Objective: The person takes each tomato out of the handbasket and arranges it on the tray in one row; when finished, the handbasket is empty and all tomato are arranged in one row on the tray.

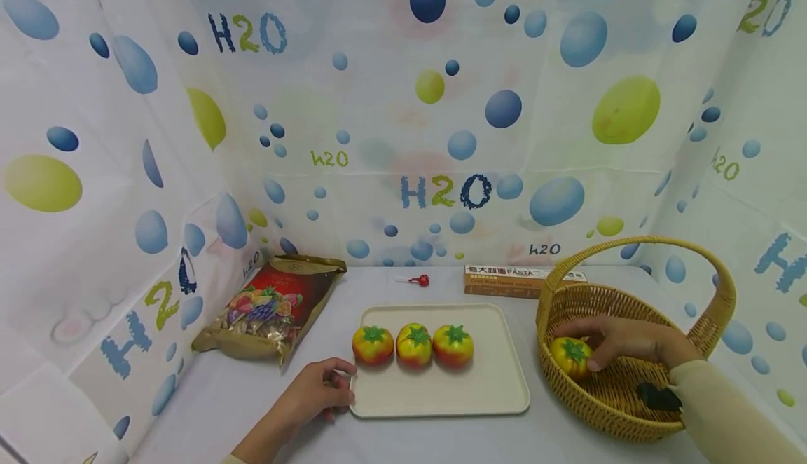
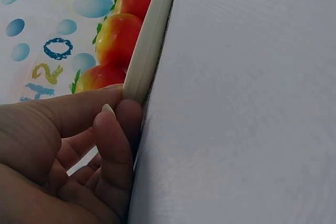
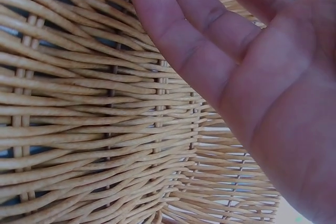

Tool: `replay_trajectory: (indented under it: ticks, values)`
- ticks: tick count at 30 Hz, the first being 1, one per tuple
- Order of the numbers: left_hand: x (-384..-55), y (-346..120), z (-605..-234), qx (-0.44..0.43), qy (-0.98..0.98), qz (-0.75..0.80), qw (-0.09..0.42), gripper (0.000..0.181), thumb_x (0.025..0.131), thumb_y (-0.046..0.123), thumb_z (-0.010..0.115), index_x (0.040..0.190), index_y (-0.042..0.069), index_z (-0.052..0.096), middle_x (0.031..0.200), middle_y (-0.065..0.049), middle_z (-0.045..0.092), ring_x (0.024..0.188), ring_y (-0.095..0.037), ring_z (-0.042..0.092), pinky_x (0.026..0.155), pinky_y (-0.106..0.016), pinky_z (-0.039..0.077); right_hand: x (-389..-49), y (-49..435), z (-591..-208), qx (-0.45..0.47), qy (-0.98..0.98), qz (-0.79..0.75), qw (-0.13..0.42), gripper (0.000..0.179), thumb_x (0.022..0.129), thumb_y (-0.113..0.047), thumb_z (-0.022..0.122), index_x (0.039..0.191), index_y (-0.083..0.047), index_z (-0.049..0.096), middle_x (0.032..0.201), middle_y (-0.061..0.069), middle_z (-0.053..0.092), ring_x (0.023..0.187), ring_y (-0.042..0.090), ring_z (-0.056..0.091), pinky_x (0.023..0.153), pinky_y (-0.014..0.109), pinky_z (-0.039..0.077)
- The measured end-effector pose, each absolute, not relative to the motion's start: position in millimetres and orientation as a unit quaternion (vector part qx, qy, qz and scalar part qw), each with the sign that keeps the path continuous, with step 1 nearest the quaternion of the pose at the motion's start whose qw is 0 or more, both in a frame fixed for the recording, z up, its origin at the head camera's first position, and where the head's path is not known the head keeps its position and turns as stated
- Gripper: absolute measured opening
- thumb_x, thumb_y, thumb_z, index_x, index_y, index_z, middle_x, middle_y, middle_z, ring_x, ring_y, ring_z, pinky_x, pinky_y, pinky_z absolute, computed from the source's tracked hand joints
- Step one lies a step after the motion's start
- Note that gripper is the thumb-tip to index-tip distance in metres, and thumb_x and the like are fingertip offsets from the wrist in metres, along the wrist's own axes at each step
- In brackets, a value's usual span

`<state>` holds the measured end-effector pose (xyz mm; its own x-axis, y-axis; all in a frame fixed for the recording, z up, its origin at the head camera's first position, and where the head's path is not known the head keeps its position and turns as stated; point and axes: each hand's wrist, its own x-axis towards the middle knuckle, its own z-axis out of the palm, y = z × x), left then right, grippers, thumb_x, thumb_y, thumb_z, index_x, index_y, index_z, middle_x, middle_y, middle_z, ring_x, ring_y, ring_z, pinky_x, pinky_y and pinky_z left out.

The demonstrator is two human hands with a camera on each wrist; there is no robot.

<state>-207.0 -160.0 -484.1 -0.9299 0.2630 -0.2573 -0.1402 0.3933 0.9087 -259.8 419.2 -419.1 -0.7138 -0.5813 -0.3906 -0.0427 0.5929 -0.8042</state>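
Observation:
Three red-and-yellow tomatoes (image 1: 414,346) with green leafy tops sit in a row on a cream tray (image 1: 441,397). At the tray's left edge, my left hand (image 1: 321,390) pinches the rim, with thumb and fingers bent around it. The left wrist view shows those fingers right at the tray's rim (image 2: 149,45). Inside the wicker basket (image 1: 592,415), my right hand (image 1: 630,341) holds another tomato (image 1: 570,357), thumb on its near side and fingers over the back. That tomato is out of sight in the right wrist view, where the fingers (image 3: 199,51) lie along the woven wall.
A red and gold bag (image 1: 274,306) lies at the left. Behind the tray is a red lollipop (image 1: 422,280), and a pasta box (image 1: 504,283) stands partly behind the basket. The basket's tall handle (image 1: 637,241) arches above my right hand. A black item (image 1: 658,397) shows beside the right sleeve.

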Motion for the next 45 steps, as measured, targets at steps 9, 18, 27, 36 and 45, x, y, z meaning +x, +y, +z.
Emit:
replay_trajectory:
  ticks: [9,18,27,36,45]
  values:
    - [-205,-159,-484,0.039,0.814,0.551,0.182,0.043,0.08,0.008,0.082,0.118,0.003,0.065,0.086,-0.005,0.06,0.07,-0.017,0.062,0.054,-0.031,0.052,-260,420,-414,-0.197,0.833,-0.414,0.311,0.07,0.087,-0.019,0.074,0.152,-0.01,0.047,0.153,0.016,0.046,0.135,0.03,0.043,0.103,0.049,0.04]
    - [-205,-159,-481,0.048,0.809,0.557,0.182,0.044,0.08,0.008,0.082,0.12,0.002,0.064,0.086,-0.005,0.06,0.07,-0.017,0.061,0.054,-0.03,0.052,-261,422,-405,-0.192,0.845,-0.41,0.283,0.069,0.088,-0.022,0.073,0.151,-0.011,0.047,0.152,0.016,0.047,0.133,0.031,0.044,0.106,0.061,0.039]
    - [-207,-161,-478,0.036,0.818,0.545,0.18,0.043,0.081,0.007,0.082,0.12,0.002,0.065,0.086,-0.005,0.061,0.07,-0.018,0.062,0.055,-0.031,0.052,-255,434,-391,-0.197,0.853,-0.42,0.237,0.064,0.095,-0.016,0.068,0.153,-0.011,0.043,0.154,0.006,0.045,0.127,-0.001,0.049,0.099,0.031,0.045]
    - [-206,-160,-479,0.031,0.818,0.544,0.185,0.043,0.081,0.007,0.082,0.12,0.003,0.065,0.087,-0.005,0.061,0.071,-0.018,0.062,0.056,-0.031,0.053,-238,440,-373,-0.183,0.853,-0.43,0.232,0.062,0.096,-0.017,0.063,0.154,-0.012,0.041,0.152,0.008,0.046,0.125,0.01,0.055,0.095,0.026,0.049]
    - [-207,-159,-479,0.037,0.815,0.547,0.187,0.043,0.081,0.007,0.082,0.12,0.002,0.064,0.086,-0.005,0.061,0.07,-0.018,0.062,0.055,-0.031,0.052,-223,432,-357,-0.181,0.861,-0.427,0.21,0.061,0.096,-0.02,0.062,0.153,-0.01,0.041,0.153,0.022,0.043,0.122,0.009,0.057,0.094,0.026,0.051]
